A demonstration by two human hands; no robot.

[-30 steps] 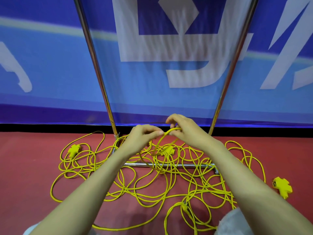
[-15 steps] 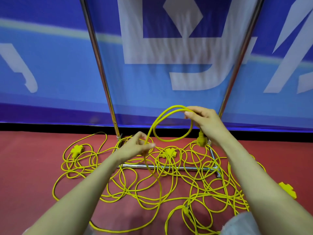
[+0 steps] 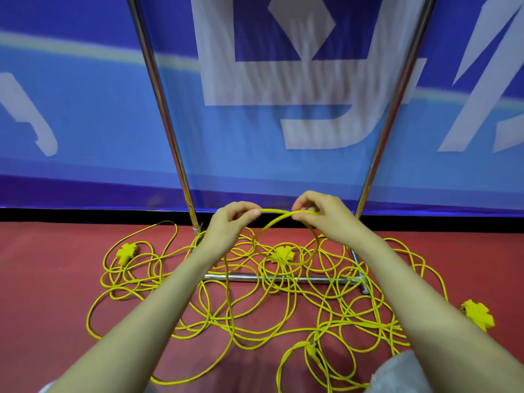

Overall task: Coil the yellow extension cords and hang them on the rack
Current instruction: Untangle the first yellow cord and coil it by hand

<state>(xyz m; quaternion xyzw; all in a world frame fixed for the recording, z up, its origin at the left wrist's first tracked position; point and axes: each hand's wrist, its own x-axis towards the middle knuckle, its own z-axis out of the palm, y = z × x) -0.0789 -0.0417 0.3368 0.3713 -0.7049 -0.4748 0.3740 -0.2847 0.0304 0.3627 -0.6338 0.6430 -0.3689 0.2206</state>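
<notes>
our left hand and right hand sit close together at one height above the red floor, the left pinching a thin yellow cord, the right curled round it where a small loop hangs, so the held span runs side to side. the other tangled yellow extension cords lie below and ahead across the base bar of the chrome tube rack, and the slack drops from under the left hand, which we judge nearer for drawing the next turn. half a second ago the right hand was raised higher and the left lower; now they have met.
</notes>
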